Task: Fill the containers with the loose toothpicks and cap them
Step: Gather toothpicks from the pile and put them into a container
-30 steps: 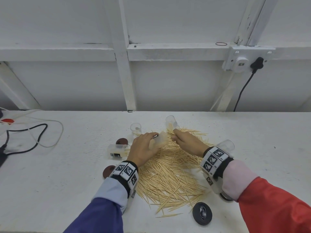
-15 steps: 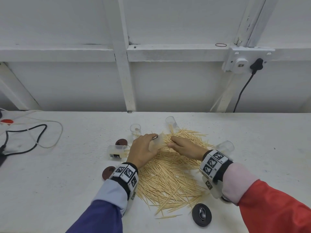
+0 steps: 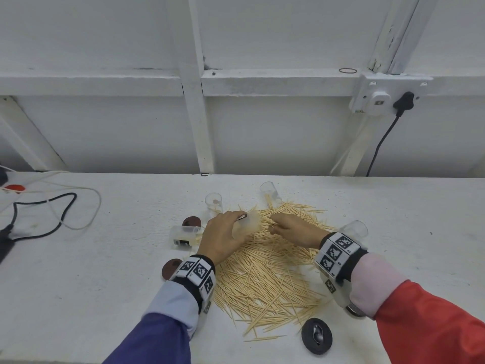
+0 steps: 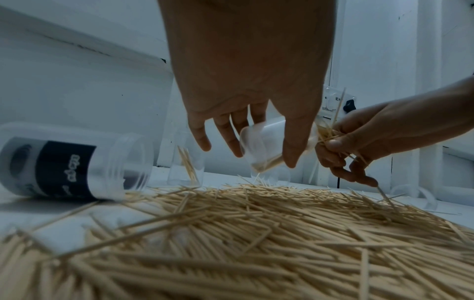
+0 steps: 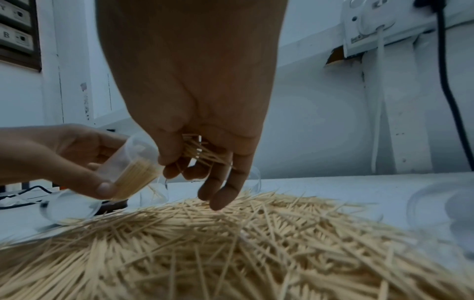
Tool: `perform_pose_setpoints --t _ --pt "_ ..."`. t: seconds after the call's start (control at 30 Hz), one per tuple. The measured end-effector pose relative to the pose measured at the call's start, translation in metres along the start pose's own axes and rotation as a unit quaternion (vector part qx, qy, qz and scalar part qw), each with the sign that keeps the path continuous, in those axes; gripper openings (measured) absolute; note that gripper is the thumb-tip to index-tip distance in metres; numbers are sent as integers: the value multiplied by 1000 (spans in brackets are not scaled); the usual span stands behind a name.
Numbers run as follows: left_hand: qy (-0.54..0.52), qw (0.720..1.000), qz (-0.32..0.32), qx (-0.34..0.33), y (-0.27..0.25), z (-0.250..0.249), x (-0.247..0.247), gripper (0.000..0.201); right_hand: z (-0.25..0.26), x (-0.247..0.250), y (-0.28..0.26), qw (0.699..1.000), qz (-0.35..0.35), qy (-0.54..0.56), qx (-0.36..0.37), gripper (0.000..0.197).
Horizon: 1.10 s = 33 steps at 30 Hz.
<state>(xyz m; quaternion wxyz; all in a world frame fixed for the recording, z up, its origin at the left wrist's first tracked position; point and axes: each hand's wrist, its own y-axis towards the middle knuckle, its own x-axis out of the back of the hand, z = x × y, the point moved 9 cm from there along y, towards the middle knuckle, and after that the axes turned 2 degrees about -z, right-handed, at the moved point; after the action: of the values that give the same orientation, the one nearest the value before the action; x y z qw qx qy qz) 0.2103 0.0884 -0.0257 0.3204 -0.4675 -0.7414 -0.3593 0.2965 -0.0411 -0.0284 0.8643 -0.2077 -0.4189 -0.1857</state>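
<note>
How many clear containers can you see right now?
5: one held in the left hand, container; two upright behind the pile; one lying left; one by the right wrist. Others may be hidden.

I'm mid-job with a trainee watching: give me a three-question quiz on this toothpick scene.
1. True or false: the left hand holds a clear plastic toothpick container tilted on its side.
2. What does the right hand pinch? A) a brown round cap B) a bundle of wooden toothpicks C) a black cable
3. How does the labelled clear container left of the loose toothpick pile sit?

Key: 1 true; 2 B; 3 lying on its side, uncapped.
</note>
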Motion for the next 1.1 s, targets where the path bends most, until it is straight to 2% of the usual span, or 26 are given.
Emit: perform_pose_setpoints --t 0.27,0.43,0.57,0.67,0.87,1.1 --pt "4 1000 22 4 -4 2 0 58 -3 1 -4 999 49 -23 1 21" --pt "-6 999 38 -8 -2 -2 -4 59 6 1 -3 998 60 21 -2 19" --pt "-11 999 32 -5 0 -1 -3 59 17 2 -3 991 79 107 6 10" --pt "-16 999 28 -6 1 0 -4 59 20 2 -3 986 98 138 6 12" --pt "-40 999 23 -6 2 -2 -2 61 6 -2 4 987 120 95 -41 13" --pt "-30 999 38 -15 5 -1 -4 61 3 2 11 988 132 -47 -62 19"
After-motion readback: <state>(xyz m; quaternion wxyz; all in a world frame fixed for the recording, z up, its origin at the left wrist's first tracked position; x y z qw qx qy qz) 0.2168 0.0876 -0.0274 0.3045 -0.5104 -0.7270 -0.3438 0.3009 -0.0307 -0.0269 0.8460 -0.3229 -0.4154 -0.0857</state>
